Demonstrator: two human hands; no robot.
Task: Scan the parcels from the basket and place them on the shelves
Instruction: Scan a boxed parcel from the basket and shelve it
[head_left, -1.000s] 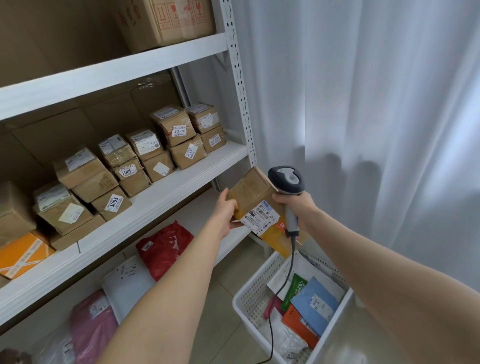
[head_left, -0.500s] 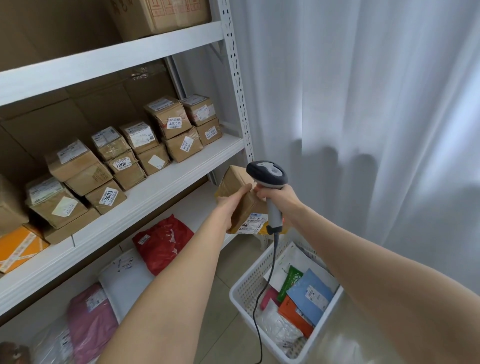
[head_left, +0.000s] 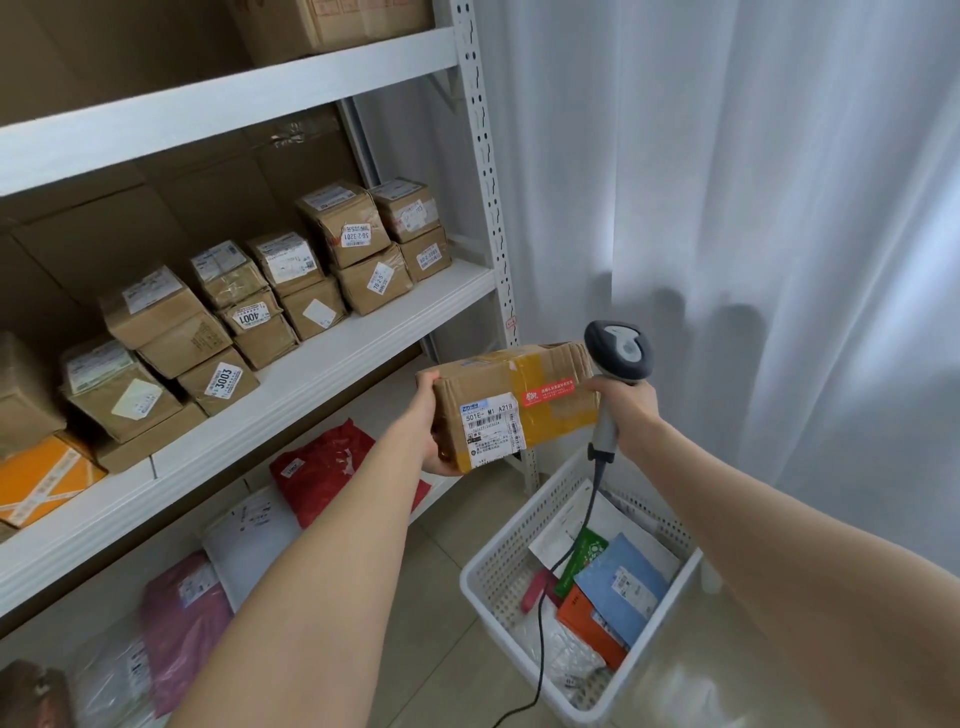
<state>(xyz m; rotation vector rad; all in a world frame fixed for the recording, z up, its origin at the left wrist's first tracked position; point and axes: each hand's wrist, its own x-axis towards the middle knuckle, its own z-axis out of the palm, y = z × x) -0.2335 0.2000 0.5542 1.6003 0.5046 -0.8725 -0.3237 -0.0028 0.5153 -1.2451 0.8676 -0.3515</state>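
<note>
Left grip (head_left: 428, 421) clamps left end of cardboard parcel (head_left: 519, 387). Right grip (head_left: 626, 410) wraps scanner (head_left: 618, 351) handle, thumb apparently touching parcel's right edge. Parcel held in air beside shelf post, over far end of basket (head_left: 498, 566), shipping label (head_left: 491, 431) facing wearer. Scanner head sits above parcel, seemingly not aimed at label. For clean read: hold parcel steady, label flat, bring head round onto barcode. Middle shelf (head_left: 322, 374) front strip looks likeliest landing spot.
</note>
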